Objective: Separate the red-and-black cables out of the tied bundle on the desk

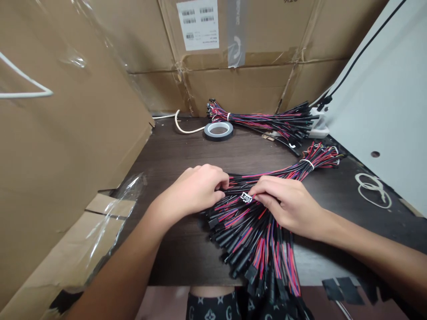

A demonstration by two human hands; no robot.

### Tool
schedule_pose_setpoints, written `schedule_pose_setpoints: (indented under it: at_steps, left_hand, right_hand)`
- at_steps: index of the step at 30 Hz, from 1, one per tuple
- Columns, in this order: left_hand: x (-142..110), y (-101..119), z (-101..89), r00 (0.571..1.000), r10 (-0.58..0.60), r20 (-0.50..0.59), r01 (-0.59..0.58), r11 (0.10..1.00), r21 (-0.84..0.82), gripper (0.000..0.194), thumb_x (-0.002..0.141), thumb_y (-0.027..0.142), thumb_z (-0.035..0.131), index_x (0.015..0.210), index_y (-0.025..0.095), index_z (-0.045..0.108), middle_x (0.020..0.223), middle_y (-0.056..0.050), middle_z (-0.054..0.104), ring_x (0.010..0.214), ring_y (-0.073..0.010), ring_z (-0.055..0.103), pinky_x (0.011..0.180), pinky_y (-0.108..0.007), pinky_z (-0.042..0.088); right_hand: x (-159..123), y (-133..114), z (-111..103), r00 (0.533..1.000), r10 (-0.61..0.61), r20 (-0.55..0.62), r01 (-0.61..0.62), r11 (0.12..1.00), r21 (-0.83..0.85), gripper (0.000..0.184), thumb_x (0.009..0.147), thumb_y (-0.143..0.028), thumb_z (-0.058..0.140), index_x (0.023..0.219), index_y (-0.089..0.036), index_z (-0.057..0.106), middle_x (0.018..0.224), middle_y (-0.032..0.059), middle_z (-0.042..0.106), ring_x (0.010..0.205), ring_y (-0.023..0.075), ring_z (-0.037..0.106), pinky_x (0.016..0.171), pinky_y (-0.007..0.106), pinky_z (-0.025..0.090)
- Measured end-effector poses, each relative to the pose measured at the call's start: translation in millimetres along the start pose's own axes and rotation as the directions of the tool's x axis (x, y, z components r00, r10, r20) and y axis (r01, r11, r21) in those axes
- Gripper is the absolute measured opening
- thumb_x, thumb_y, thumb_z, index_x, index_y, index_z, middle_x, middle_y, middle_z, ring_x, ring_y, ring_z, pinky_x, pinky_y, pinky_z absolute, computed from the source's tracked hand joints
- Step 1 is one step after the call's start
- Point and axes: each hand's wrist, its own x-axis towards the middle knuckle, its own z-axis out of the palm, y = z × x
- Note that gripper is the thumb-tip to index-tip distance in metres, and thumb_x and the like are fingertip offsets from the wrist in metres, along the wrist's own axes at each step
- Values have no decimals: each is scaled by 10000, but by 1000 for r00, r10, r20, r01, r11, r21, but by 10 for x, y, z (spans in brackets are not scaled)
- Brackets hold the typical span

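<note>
A fanned-out bundle of red, black and blue wire harnesses [247,242] lies on the dark table, its black connector ends spread toward the front edge. My right hand [287,204] pinches one harness just behind its small white plug connector [246,197], which sticks out to the left of the fingertips. Over the bundle's upper left side, my left hand [200,189] has its thumb and fingers curled together at the black cables. What sits between those fingertips is hidden. A white tie [307,164] binds the bundle at its far right end.
Behind lies a second tied wire bundle [263,119], beside a roll of tape [218,131] and a white cable [182,129]. Cardboard [66,133] walls the left and back. A coiled white cord [373,191] rests at the right, near a pale panel [383,102].
</note>
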Motion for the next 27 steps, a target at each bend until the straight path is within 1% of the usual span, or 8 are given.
schedule_pose_setpoints:
  at_steps: [4,9,12,15,18,22,24,27]
  left_hand:
    - [19,18,11,1000,-4,3,4,1000,29,166,781,98,580,796,219,692,860,-15,674,808,-210,615,629,-292,377]
    - [6,23,4,999,-32,-25,32,999,-12,130,785,109,584,743,204,663,829,-21,665,775,-206,604,627,-289,382]
    - [2,8,6,998,-29,-55,25,998,-62,152,783,85,557,705,195,627,801,-15,650,727,-183,580,619,-277,379]
    - [14,-30,14,997,-20,-75,10,991,-131,127,795,105,586,716,190,638,789,-12,649,720,-171,567,650,-268,393]
    - [27,-82,19,998,-25,-53,13,978,-210,106,786,116,618,739,195,671,749,4,653,689,-157,559,645,-255,396]
    - [24,-114,17,1000,-24,-15,19,959,-283,105,782,134,613,737,199,681,690,22,643,624,-137,546,589,-244,373]
    - [21,-97,19,1000,-12,0,11,967,-256,88,765,140,629,731,206,676,693,27,639,613,-136,536,567,-244,354]
    - [24,-44,31,1000,-28,13,29,994,-109,80,742,139,654,731,217,670,707,24,636,625,-148,535,556,-256,319]
  right_hand:
    - [-6,31,18,1000,-3,-20,3,1000,-10,160,917,-53,474,913,-145,605,752,30,633,657,116,575,606,231,479]
    - [-19,69,44,998,-52,-20,50,996,-78,146,929,-97,516,1023,-135,622,892,68,708,778,145,651,727,263,534]
    - [-19,66,35,997,-72,-2,71,993,-96,137,930,-100,512,997,-138,625,893,67,710,796,152,660,737,272,543]
    - [-13,64,25,996,-88,7,88,991,-103,133,932,-101,504,972,-138,626,888,72,707,805,157,661,734,280,547]
    - [-7,73,26,996,-93,5,93,990,-110,143,935,-99,491,953,-145,625,877,74,702,799,160,657,724,287,547]
    - [-10,96,38,992,-115,45,118,989,-89,162,928,-73,475,918,-134,625,864,77,687,808,168,644,728,302,545]
    - [-16,107,41,991,-106,84,113,991,-79,169,926,-72,472,906,-130,629,875,80,676,826,171,635,736,308,547]
    - [-25,118,42,989,-77,128,88,993,-78,179,933,-91,463,899,-135,633,887,81,666,832,171,624,738,313,547]
